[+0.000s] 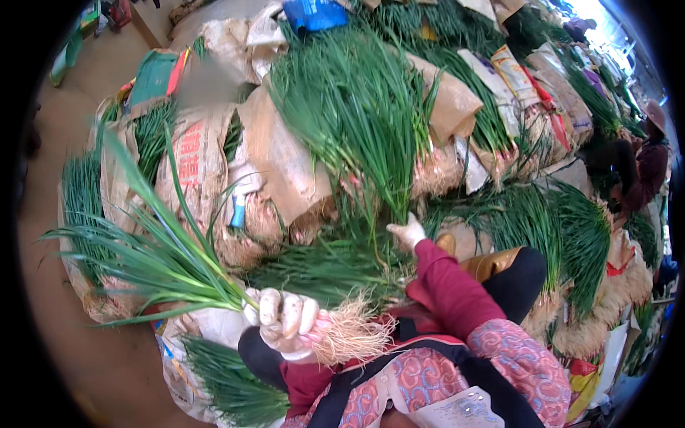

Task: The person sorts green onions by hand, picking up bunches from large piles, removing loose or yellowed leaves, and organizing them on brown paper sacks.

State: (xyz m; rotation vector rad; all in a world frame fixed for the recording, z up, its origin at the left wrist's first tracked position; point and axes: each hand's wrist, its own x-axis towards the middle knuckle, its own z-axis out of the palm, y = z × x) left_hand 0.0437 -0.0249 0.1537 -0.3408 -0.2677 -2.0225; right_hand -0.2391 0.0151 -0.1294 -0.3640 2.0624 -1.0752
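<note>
My left hand (283, 318), in a whitish glove, is wrapped round a bunch of green garlic (207, 267). Its long flat leaves fan out to the left, and its pinkish bases with pale, stringy roots (354, 334) stick out to the right of the fist. Farther forward, my gloved right hand (408, 232) is at the lower end of some green garlic stalks (397, 192) hanging from the big heap ahead. The stalks run down between its thumb and fingers, and the hand seems closed on them. Loose green leaves (321, 274) lie between my two hands.
Brown sacking (282, 160) wraps bundles of green garlic in front. More bundles (581, 239) lie to the right, and another (232, 378) rests by my left knee. A blue bag (314, 14) lies at the back. Another person (642, 167) sits at the far right. Brown floor (53, 250) runs along the left.
</note>
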